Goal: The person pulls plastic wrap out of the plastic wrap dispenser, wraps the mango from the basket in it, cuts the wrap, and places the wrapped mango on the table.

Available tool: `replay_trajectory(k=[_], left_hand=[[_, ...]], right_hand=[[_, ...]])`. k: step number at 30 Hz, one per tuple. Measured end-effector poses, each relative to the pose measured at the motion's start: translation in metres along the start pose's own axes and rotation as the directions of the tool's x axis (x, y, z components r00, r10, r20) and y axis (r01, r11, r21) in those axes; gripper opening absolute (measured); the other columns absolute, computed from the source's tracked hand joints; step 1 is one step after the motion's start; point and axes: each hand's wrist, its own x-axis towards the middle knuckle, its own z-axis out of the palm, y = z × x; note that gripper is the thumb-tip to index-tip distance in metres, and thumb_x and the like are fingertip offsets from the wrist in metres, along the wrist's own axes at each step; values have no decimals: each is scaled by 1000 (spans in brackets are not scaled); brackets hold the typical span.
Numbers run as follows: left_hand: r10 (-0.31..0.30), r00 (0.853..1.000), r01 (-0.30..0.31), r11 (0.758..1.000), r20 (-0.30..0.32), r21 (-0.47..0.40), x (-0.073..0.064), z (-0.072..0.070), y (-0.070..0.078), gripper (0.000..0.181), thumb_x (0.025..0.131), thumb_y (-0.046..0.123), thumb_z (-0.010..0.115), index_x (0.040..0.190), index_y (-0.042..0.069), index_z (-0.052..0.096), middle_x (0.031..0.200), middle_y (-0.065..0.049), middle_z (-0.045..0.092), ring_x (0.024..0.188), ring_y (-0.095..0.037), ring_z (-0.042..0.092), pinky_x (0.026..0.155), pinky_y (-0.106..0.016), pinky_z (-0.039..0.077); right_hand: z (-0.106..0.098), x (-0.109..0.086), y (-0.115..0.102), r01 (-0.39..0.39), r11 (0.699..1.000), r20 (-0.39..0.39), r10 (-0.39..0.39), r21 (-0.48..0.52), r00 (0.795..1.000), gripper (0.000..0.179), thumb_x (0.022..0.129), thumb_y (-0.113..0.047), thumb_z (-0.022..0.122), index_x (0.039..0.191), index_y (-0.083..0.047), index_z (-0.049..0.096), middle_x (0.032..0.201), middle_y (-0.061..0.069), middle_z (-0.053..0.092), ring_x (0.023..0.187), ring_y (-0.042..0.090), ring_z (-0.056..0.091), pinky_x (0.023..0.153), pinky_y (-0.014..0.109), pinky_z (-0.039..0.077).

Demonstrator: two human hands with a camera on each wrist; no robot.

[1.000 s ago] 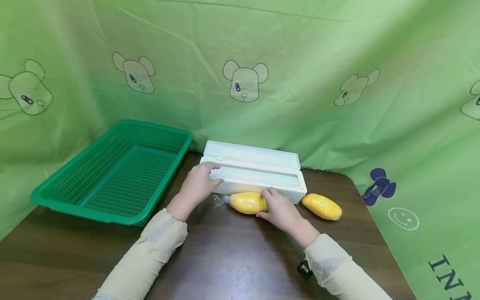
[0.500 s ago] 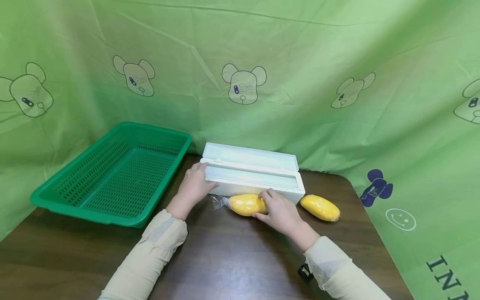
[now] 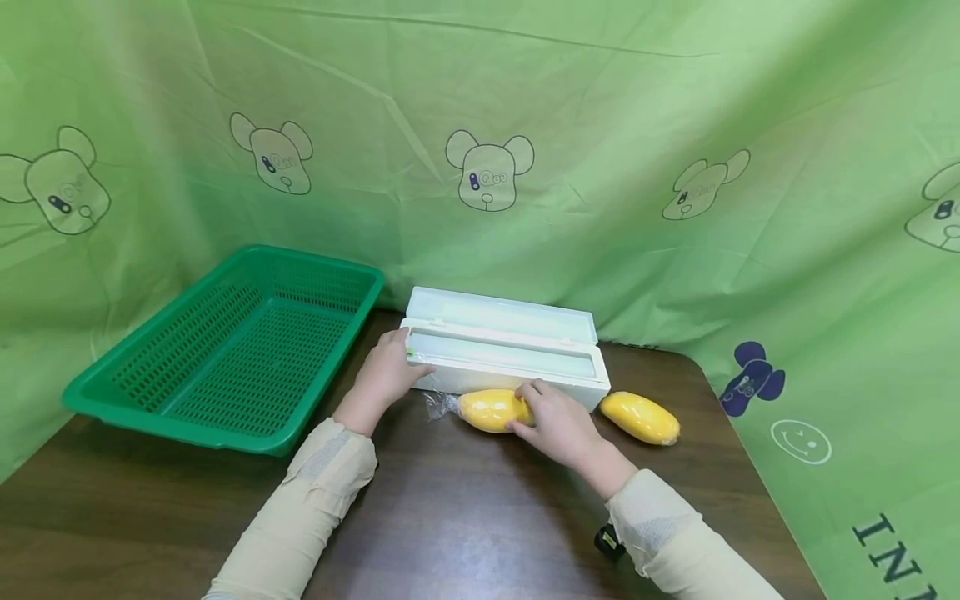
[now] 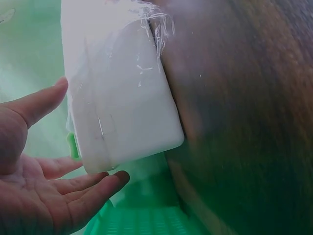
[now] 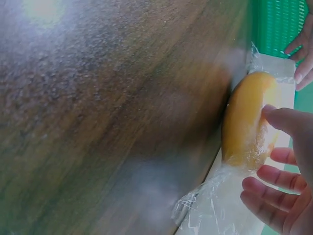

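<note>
A yellow mango (image 3: 489,410) in clear cling film lies against the front of a long white cling film box (image 3: 517,377), with a loose film tail at its left end. My right hand (image 3: 558,421) grips the mango's right end, its thumb (image 5: 283,117) on the fruit. More film spreads under the fingers in the right wrist view. My left hand (image 3: 384,371) is at the box's left end, its fingers fairly straight and the thumb apart from them. Beside them shows a small green piece (image 4: 73,146) on the box edge. The box lid (image 3: 498,312) stands raised at the back.
Right of the box lies a second film-wrapped yellow mango (image 3: 641,418). A large green plastic basket (image 3: 288,437) stands at the left. Behind the brown table (image 3: 465,517) hangs a green printed cloth (image 3: 585,242). A small black object (image 3: 609,542) shows at the right cuff.
My left hand has shifted slightly left and down to the box's left end. The right hand has stayed on the mango. The head view has tilted a little.
</note>
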Motion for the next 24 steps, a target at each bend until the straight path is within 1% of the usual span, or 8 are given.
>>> replay_trajectory(k=[4, 8, 10, 13, 16, 18, 21, 24], left_hand=[[-3, 1000, 3, 1000, 5, 7, 1, 1, -1, 73, 91, 21, 80, 147, -9, 44, 147, -34, 45, 129, -48, 51, 105, -56, 43], [-5, 1000, 5, 1000, 1, 10, 2, 0, -1, 67, 91, 17, 79, 143, -11, 48, 143, -33, 49, 128, -46, 52, 104, -55, 44], [-3, 1000, 3, 1000, -1, 10, 4, -1, -1, 63, 91, 15, 78, 141, -11, 50, 141, -32, 51, 128, -45, 52, 104, -55, 44], [-1, 1000, 1, 1000, -1, 8, 5, -2, -2, 62, 91, 16, 79, 139, -12, 51, 138, -32, 54, 126, -44, 53, 103, -54, 45], [-1, 1000, 1, 1000, 2, -8, 6, -2, -4, 67, 90, 19, 81, 141, -11, 51, 137, -31, 55, 124, -44, 53, 104, -54, 44], [-7, 1000, 7, 1000, 4, -28, 7, -1, -6, 72, 88, 21, 83, 144, -10, 48, 137, -31, 55, 124, -44, 53, 104, -54, 44], [-22, 1000, 22, 997, 2, -70, 8, -1, -10, 81, 87, 20, 84, 149, -9, 41, 139, -30, 53, 125, -44, 52, 105, -54, 42], [-37, 999, 36, 993, -2, -115, 10, -2, -13, 87, 85, 19, 86, 152, -6, 37, 140, -30, 53, 124, -44, 53, 104, -55, 43]], right_hand=[[0, 1, 0, -7, 1000, 2, 7, 2, 1000, 42, 85, -34, 85, 108, -5, 66, 94, 4, 60, 72, 17, 56, 61, 38, 51], [-5, 3, -1, -22, 1000, 21, 22, 1, 1000, 40, 85, -35, 85, 106, -6, 67, 92, 3, 58, 69, 18, 56, 57, 38, 50], [-10, 6, -2, -22, 1000, 33, 22, 1, 999, 38, 85, -35, 84, 104, -6, 68, 92, 3, 58, 68, 19, 57, 56, 38, 51], [-19, 15, -5, -13, 1000, 56, 13, -11, 998, 37, 87, -38, 82, 103, -6, 70, 93, 4, 60, 71, 21, 60, 60, 39, 54], [-32, 29, -13, -16, 1000, 95, 18, -22, 995, 38, 90, -40, 79, 106, -6, 72, 98, 6, 64, 78, 23, 64, 65, 41, 56], [-40, 42, -20, -15, 1000, 117, 17, -16, 993, 37, 92, -40, 77, 107, -7, 73, 102, 7, 67, 84, 25, 67, 70, 42, 57], [-48, 67, -35, 5, 1000, 139, -8, 24, 990, 33, 94, -36, 75, 107, -6, 74, 104, 7, 70, 91, 25, 68, 79, 42, 57], [-48, 94, -50, 19, 997, 170, -32, 80, 985, 28, 96, -31, 74, 108, -5, 75, 105, 7, 71, 96, 25, 69, 86, 41, 56]])
